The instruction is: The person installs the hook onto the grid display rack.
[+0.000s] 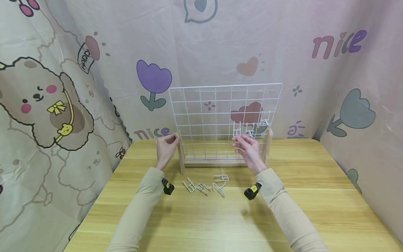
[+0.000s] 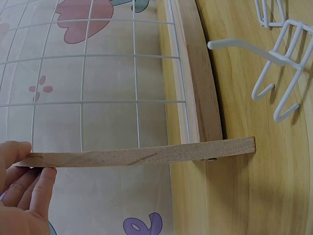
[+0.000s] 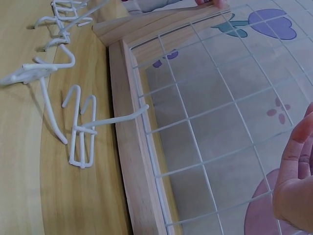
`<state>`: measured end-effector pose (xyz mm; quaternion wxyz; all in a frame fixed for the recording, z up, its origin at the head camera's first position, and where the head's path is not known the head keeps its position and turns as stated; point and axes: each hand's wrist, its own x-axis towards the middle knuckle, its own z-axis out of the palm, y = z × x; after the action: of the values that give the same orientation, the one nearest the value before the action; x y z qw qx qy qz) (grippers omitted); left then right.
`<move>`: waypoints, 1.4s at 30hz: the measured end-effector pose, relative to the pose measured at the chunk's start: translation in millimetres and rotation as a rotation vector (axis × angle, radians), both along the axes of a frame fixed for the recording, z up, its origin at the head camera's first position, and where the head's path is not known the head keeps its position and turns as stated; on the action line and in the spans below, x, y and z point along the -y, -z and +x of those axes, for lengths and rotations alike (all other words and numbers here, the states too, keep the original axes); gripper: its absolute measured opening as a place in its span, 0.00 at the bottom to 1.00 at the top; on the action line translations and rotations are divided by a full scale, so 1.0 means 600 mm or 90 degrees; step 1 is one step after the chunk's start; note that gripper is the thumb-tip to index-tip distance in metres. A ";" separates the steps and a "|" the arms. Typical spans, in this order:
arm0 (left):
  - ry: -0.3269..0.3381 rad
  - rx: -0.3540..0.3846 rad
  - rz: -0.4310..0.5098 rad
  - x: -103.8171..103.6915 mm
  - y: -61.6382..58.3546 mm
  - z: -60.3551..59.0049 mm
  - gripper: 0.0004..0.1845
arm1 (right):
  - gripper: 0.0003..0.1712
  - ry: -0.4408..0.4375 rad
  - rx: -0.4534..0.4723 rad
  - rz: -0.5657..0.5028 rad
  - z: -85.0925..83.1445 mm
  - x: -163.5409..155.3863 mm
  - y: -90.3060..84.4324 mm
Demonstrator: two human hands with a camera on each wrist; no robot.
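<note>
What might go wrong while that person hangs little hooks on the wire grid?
The wire grid stands in a narrow wooden stand; the left hand only pinches one upright, so a push from the right hand might tip it. The loose hooks lie tangled together, so lifting one could drag others off the table.

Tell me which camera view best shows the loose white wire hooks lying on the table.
The head view: it shows the whole cluster of loose hooks on the table before the grid panel. The right wrist view shows several hooks close up, some cut off at the edge. The left wrist view catches only a couple in its corner.
</note>
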<state>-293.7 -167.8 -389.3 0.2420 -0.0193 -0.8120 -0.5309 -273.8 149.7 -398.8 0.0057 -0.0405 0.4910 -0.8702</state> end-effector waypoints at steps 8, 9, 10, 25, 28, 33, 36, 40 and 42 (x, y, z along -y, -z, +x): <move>0.002 0.002 0.001 0.001 -0.001 -0.002 0.16 | 0.06 -0.001 -0.002 0.005 0.003 -0.001 0.002; 0.002 0.001 0.001 0.001 -0.001 -0.002 0.16 | 0.06 -0.002 -0.003 0.005 0.003 -0.001 0.003; 0.003 0.000 0.001 0.001 -0.001 -0.002 0.16 | 0.06 -0.001 -0.003 0.004 0.003 -0.002 0.003; 0.001 -0.007 -0.008 0.002 0.000 0.000 0.15 | 0.10 -0.005 0.009 -0.001 0.005 -0.007 0.011; 0.003 -0.006 -0.007 0.002 0.000 0.000 0.15 | 0.08 -0.007 0.017 0.004 0.005 -0.009 0.014; 0.006 -0.010 -0.001 0.003 0.001 0.000 0.15 | 0.06 -0.003 0.032 0.016 0.007 -0.010 0.017; 0.008 -0.012 0.001 0.003 0.001 0.000 0.15 | 0.07 -0.003 0.038 0.025 0.008 -0.012 0.020; 0.009 -0.010 0.001 0.002 0.001 0.000 0.15 | 0.07 0.000 0.047 0.031 0.009 -0.012 0.025; 0.009 -0.008 0.003 0.002 0.001 0.000 0.15 | 0.07 0.000 0.052 0.034 0.010 -0.013 0.026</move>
<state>-293.9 -169.2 -389.9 0.2434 -0.0281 -0.8091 -0.5342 -268.1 157.3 -414.7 0.0266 -0.0047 0.5134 -0.8577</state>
